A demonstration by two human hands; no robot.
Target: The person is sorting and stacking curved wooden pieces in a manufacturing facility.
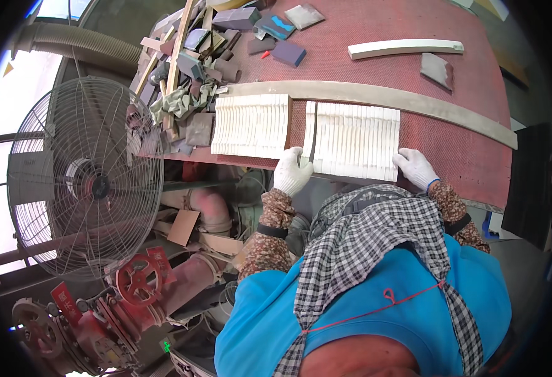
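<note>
Right row: the white strips (359, 139) stand side by side on the red counter (464, 168), right in front of you, between your hands.
Long axis: each strip runs from your near side toward the far side; the row itself spreads left to right.
Near and far ends: the near ends lie at the counter's front edge; the far ends sit close to the long bar (376, 95), touching or just short of it, you cannot tell which.
Left-end section: a narrow white piece (309, 129) lies left of a dark slit in that row, pointing the same way.
Left grip: your gloved left grip (292, 174) is partly closed at this piece's near end; whether it is pinched, you cannot tell.
Right grip: your gloved right grip (417, 168) has bent fingers at the row's right side, near end; how firmly they press is unclear.
Left row: more strips (251, 125) lie parallel, a bare red gap apart.
Open room: bare counter lies right of your right row and beyond the bar, where a curved white piece (405, 48) points sideways.
Crowded side: blocks and scraps (191, 66) fill the far left.
</note>
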